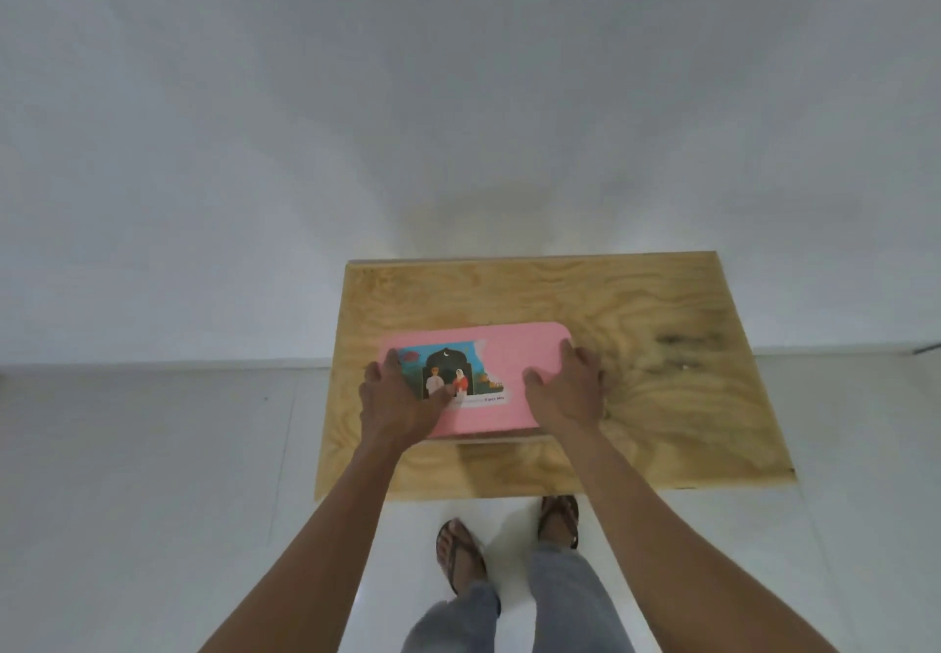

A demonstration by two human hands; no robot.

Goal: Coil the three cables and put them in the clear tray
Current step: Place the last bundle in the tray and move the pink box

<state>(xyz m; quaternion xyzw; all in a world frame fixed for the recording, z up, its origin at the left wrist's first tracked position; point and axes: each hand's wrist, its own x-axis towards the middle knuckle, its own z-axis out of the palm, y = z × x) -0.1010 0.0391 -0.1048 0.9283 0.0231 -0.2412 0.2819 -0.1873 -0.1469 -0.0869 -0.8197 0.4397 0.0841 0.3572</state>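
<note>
Left hand lies flat with spread fingers on the left end of a pink rectangular lid with rounded corners, covering part of the colourful picture sticker on it. This grip is open, pressing or resting, not clamped on anything.

Between the two hands: bare pink lid surface. Whatever container sits under the lid is hidden; only a pale edge shows at the near side.

Right hand rests over the lid's right end, fingers draped toward the far right corner, also open, nothing pinched.

Plain plywood worktop extends right of and beyond both hands, bare there.

No cables in view, no clear tray identifiable. Judgement: either nothing has been coiled, or everything is packed under the lid; cannot tell which from here.
</note>
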